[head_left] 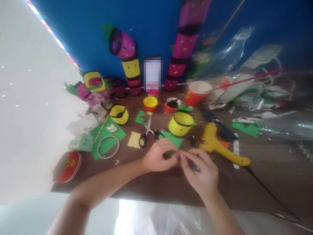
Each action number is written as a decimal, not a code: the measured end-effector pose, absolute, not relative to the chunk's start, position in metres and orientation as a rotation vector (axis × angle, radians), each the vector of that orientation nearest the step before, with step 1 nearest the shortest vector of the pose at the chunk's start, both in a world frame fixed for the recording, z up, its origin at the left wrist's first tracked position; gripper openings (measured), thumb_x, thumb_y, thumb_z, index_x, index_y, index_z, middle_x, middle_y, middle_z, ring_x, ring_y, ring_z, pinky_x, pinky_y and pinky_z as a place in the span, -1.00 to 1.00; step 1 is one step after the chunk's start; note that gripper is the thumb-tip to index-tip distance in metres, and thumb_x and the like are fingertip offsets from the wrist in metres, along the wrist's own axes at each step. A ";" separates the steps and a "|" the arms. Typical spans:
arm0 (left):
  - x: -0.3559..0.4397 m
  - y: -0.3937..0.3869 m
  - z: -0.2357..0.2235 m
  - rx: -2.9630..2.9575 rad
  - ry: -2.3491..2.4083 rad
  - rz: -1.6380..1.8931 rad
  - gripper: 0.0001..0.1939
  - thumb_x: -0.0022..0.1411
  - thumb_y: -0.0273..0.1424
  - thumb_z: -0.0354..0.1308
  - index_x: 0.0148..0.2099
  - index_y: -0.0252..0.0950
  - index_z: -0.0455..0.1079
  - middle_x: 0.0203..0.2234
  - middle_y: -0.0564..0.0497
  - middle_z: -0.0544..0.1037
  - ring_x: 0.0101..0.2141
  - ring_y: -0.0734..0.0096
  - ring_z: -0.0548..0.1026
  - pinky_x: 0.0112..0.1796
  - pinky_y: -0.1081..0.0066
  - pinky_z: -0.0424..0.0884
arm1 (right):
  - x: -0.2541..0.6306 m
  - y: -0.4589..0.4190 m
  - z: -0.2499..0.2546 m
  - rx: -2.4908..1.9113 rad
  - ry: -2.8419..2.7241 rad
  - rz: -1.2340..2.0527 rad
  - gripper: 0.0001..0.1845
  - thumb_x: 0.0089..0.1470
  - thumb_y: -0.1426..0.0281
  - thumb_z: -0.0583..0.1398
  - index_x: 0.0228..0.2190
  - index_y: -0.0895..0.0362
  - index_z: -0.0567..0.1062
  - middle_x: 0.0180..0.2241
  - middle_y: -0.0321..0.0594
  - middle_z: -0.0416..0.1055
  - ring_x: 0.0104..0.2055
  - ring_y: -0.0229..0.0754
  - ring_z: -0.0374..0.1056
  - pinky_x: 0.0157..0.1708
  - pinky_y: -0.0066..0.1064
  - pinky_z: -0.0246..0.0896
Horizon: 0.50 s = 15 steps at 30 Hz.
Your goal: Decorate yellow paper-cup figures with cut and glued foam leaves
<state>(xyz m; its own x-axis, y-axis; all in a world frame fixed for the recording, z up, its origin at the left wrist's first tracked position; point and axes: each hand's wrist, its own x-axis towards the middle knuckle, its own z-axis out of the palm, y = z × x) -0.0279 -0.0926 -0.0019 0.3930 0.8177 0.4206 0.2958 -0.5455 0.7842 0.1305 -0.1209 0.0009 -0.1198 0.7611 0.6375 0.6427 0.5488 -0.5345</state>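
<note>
My left hand [162, 156] and my right hand [201, 168] meet fingertip to fingertip above the front of the brown table [137, 182]. Both are closed in a pinch, and whatever lies between the fingertips is too small and blurred to name. Just beyond them is a piece of green paper [172, 138]. Scissors [149, 130] with black handles lie spread apart beside my left hand, partly over a pale yellow paper square [133, 139]. A yellow cup with a black rim [180, 128] stands behind my hands. To the right rests a yellow glue gun [215, 143].
Green paper [119, 132] under a tape ring [98, 148] lies left. A red container [70, 166] sits near the left edge. Purple and yellow stacked cups [132, 68] lean at the blue wall. Plastic bottles [241, 45] crowd the right; the glue gun's cord [271, 192] trails off the front.
</note>
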 end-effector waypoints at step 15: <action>-0.027 -0.090 -0.003 2.000 0.948 1.145 -0.93 0.07 -0.48 0.09 -0.41 -0.33 0.39 -0.49 -0.02 0.50 -0.42 0.42 0.40 -0.31 0.40 0.34 | 0.131 -0.120 -0.001 -1.160 -1.845 0.060 -0.82 -0.06 0.53 0.23 -0.34 0.06 0.49 -0.45 -0.25 0.37 -0.44 -0.24 0.35 -0.44 -0.42 0.29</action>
<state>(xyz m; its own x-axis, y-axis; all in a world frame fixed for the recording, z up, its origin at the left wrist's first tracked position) -0.0274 -0.0904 -0.0027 0.3613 0.8262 0.4324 0.2705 -0.5366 0.7993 0.1313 -0.1201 -0.0015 -0.1271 0.7302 0.6713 0.6853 0.5539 -0.4728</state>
